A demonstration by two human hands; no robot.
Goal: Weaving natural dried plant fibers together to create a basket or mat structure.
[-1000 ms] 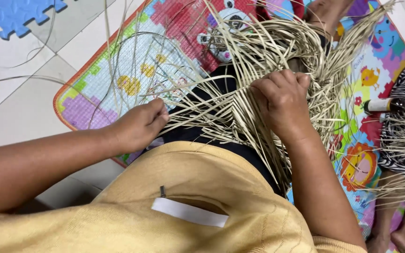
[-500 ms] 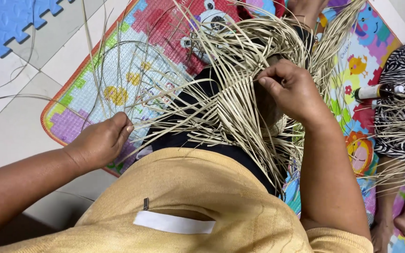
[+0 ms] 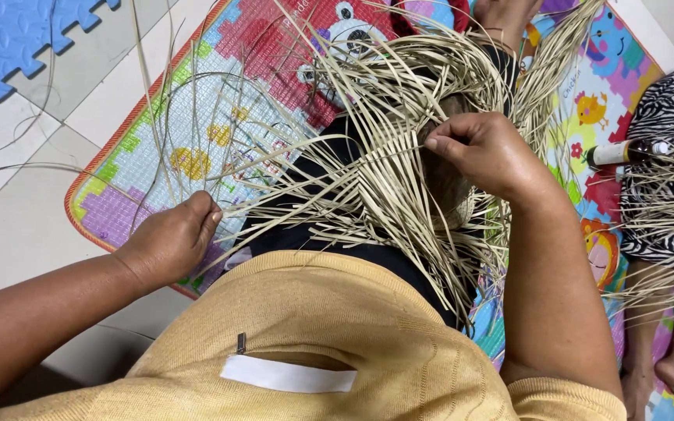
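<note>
Our left hand [image 3: 172, 240], at eight o'clock, pinches one straw strand [image 3: 290, 204]; our right hand [image 3: 481, 152] grips the woven straw mat [image 3: 388, 191].

The person wears a mustard-yellow knitted top [image 3: 337, 335] with a fine ribbed weave. Its sleeve ends in a ribbed cuff high on the right arm. A white strip [image 3: 289, 375] lies across the chest, with a small dark clip [image 3: 239, 343], perhaps metal, just above it. Dark, black-looking clothing [image 3: 329, 226] covers the lap. Both forearms are bare, and no rings or watch show.
</note>
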